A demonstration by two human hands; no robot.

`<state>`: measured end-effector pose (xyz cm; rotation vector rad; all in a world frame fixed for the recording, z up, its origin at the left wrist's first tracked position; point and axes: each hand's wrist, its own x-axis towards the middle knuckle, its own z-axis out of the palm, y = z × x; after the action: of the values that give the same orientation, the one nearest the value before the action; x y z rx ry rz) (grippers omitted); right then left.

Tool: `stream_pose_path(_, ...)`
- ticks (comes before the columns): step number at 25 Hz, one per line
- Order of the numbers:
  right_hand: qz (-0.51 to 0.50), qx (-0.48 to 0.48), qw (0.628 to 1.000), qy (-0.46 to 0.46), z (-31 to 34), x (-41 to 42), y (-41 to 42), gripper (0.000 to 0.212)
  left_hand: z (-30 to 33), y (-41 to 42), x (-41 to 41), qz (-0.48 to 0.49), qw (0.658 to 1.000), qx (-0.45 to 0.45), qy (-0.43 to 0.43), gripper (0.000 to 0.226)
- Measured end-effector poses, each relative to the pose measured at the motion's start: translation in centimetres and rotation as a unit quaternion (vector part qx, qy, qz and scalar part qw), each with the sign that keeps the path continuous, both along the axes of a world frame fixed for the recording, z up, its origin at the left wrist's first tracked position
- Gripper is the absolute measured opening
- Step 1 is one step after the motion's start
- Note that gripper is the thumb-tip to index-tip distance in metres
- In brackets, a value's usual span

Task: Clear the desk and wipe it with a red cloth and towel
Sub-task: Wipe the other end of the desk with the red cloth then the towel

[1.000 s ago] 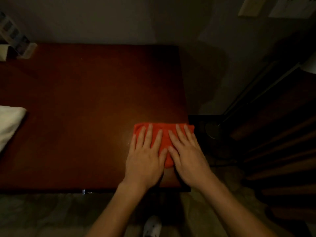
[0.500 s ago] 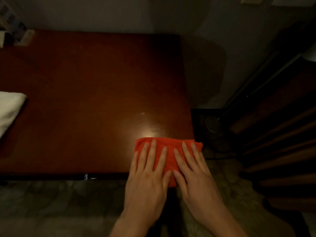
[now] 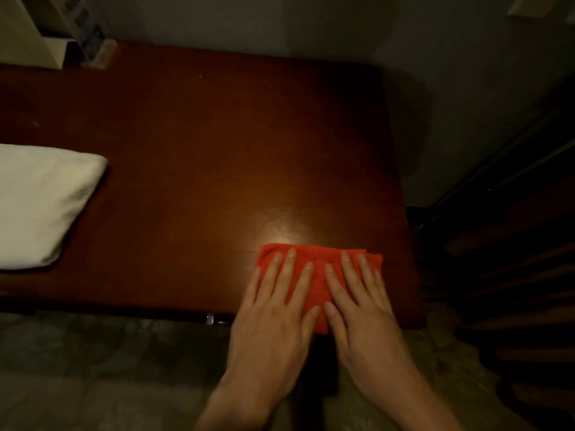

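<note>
1. Red cloth (image 3: 317, 275), folded, lying flat at the near right corner of the desk (image 3: 199, 157), largely covered by both hands; only its far edge, a strip between the hands and its right corner visible in the head view.
2. Left hand (image 3: 277, 315) spread flat on the cloth's left half, fingers straight and fanned, pressing down, gripping nothing.
3. Right hand (image 3: 361, 309) flat on the right half, fingers likewise straight, thumb nearly touching the left thumb; palm heel past the desk's near edge.
4. Both forearms cut off by the bottom of the frame.
5. White towel (image 3: 40, 203), folded and plump, on the desk's left side, well apart from the cloth, its left part cut off by the frame edge.
6. Dark reddish-brown wood for the desk top, glossy, with a bright patch of reflected light just beyond the cloth and faint scratches in it.
7. Far left corner: pale box-like things (image 3: 34, 32) and a patterned upright item (image 3: 84, 29), too dim and cropped to identify.
8. Small metal fitting (image 3: 211, 318) under the near edge, purpose unclear.
9. Grey wall (image 3: 249, 23) behind the desk, deep in shadow.
10. Dark slatted furniture (image 3: 513, 275) to the right, barely legible.
11. Mottled, pale floor (image 3: 109, 368) below.
</note>
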<state>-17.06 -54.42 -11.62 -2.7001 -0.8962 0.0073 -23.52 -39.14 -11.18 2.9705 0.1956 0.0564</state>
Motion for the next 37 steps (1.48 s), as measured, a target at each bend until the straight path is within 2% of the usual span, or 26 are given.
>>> stream_pose_path(5,0.084,-0.008,0.996,0.008,0.1,-4.6,8.9,0.055,-1.0,8.2,-6.4,0.042,0.999,0.022,-0.006,0.061)
stream_pose_path(8,0.093,-0.019,0.995,0.008,0.6,-5.8,11.6,0.055,-0.6,10.2,-8.2,0.073,0.997,0.029,0.009,0.063)
stream_pose_path(13,0.113,-0.005,0.992,0.051,0.9,-4.6,10.2,0.061,-0.6,9.0,-7.6,0.104,0.994,0.030,0.008,0.061)
stream_pose_path(18,0.053,0.003,0.998,0.026,0.9,-2.6,3.8,0.059,-0.2,4.0,-3.4,0.037,0.999,0.004,-0.016,0.060)
stream_pose_path(21,0.040,-0.009,0.999,0.008,0.6,-2.8,1.8,0.058,-0.4,3.0,-3.5,0.007,1.000,0.009,-0.011,0.061)
stream_pose_path(26,0.086,-0.004,0.996,0.011,0.5,-4.0,9.1,0.055,-1.6,10.4,-6.1,0.024,1.000,0.016,-0.010,0.060)
stream_pose_path(32,0.142,0.006,0.989,0.031,1.3,-6.1,20.2,0.056,-1.1,21.6,-10.0,0.039,0.998,0.039,0.037,0.066)
stream_pose_path(37,0.095,0.013,0.991,0.093,2.8,-1.7,19.5,0.059,0.1,19.8,-4.2,0.044,0.998,0.020,0.051,0.065)
